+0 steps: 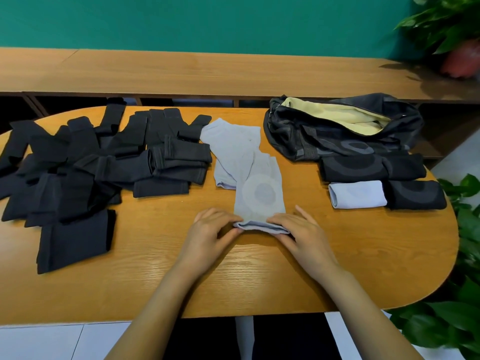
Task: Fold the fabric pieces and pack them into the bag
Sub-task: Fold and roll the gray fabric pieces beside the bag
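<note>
A light grey fabric piece (259, 196) with a round patch lies lengthwise in the middle of the table. Its near end is turned over into a small roll. My left hand (210, 231) pinches the roll's left end, and my right hand (301, 229) pinches its right end. Another light grey piece (231, 144) lies behind it. A heap of black fabric pieces (85, 165) covers the table's left side. The black bag (342, 126) with a yellow lining lies unzipped at the back right. In front of it sit black rolled pieces (371, 167) and one light grey roll (357, 194).
The oval wooden table (155, 268) has its front edge close to me. A wooden shelf (181, 71) runs along the green wall behind. A potted plant (452, 35) stands at the far right of the shelf, and leaves (465, 255) crowd the table's right end.
</note>
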A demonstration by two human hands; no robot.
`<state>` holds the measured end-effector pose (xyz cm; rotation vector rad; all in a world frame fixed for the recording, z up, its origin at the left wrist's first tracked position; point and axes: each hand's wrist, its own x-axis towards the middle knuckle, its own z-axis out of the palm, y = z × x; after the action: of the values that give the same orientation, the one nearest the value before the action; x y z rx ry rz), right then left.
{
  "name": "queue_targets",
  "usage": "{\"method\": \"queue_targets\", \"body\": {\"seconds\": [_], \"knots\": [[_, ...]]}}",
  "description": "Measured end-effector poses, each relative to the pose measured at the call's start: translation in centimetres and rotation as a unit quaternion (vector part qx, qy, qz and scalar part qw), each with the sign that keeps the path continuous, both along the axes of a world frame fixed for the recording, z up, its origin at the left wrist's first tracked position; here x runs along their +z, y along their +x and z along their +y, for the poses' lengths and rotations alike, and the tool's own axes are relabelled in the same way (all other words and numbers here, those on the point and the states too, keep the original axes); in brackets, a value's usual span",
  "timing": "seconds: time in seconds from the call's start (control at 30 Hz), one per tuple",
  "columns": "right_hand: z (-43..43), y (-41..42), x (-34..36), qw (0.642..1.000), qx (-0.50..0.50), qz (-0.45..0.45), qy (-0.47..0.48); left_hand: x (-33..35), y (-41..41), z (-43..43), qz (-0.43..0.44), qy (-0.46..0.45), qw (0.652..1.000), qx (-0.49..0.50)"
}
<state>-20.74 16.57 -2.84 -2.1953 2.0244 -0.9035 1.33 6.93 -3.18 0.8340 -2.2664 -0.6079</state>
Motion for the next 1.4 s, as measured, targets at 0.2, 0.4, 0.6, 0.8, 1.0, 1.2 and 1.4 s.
{"method": "queue_targets", "body": {"seconds": [0.2, 0.4, 0.6, 0.8, 1.0, 1.2, 1.4], "knots": [[0.03, 0.10, 0.24, 0.998, -0.031, -0.008, -0.048, 0.02, -0.02, -0.02, 0.011, -0.003, 1.000, 0.005], [0.46, 0.32, 0.17, 0.991, -0.114, -0.047, -0.051, 0.02, 0.01, 0.10, 0.021, -0.003, 1.000, 0.004], [0.37, 0.12, -0.01, 0.987, -0.115, -0.106, -0.025, 0.03, 0.01, 0.17, 0.038, 0.010, 0.999, 0.027], [0.36, 0.10, -0.12, 0.991, -0.089, -0.096, -0.032, -0.10, 0.11, 0.21, 0.035, 0.025, 0.998, 0.036], [0.37, 0.30, 0.10, 0.996, -0.081, -0.040, -0.005, -0.15, 0.11, 0.19, 0.027, 0.032, 0.998, 0.050], [0.18, 0.17, 0.14, 0.994, -0.087, -0.050, 0.032, 0.41, 0.13, 0.37, 0.010, -0.012, 0.999, 0.045], [0.32, 0.24, 0.03, 0.997, -0.051, 0.007, -0.050, -0.09, 0.10, 0.72, 0.008, -0.016, 0.999, -0.046]]}}
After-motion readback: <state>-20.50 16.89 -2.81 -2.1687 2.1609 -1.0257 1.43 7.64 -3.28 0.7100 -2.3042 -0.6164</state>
